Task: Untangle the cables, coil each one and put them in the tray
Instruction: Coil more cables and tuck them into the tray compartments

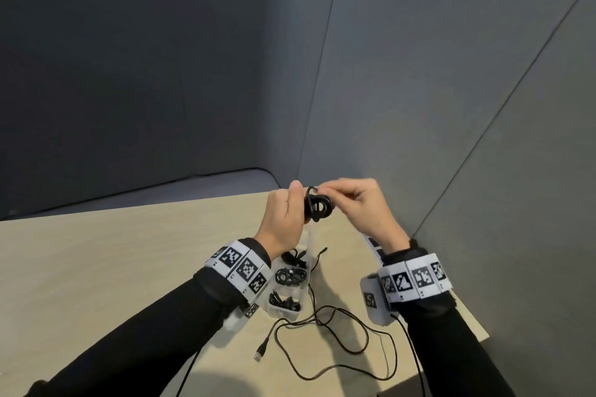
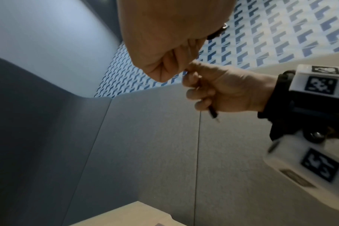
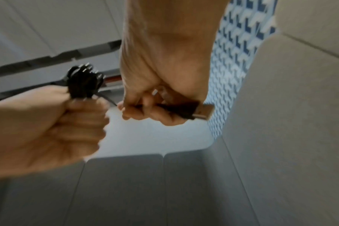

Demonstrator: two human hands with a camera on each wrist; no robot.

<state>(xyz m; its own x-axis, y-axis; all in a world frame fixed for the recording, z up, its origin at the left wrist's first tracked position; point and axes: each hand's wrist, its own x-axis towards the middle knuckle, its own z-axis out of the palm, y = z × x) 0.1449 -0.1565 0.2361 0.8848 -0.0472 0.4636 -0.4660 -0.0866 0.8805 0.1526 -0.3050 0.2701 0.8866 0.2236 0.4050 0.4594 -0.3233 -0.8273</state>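
Note:
My left hand [image 1: 285, 213] grips a small black coiled cable [image 1: 317, 207] above the table's far edge. In the right wrist view the same coil [image 3: 83, 83] sticks out of the top of the left fist [image 3: 48, 126]. My right hand [image 1: 361, 203] pinches that cable's free end, and its USB plug [image 3: 200, 112] pokes out past the curled fingers. The right hand [image 2: 221, 94] shows the plug tip [image 2: 213, 113] below it in the left wrist view. A clear compartment tray [image 1: 304, 296] below my left wrist holds several black coiled cables [image 1: 290, 275].
A loose black cable [image 1: 342, 335] sprawls in loops on the light wooden table [image 1: 96, 267], with its USB plug [image 1: 261, 350] near the front. Grey padded partition walls [image 1: 419, 90] close in the back and the right. A marker strip lies along the table's right edge.

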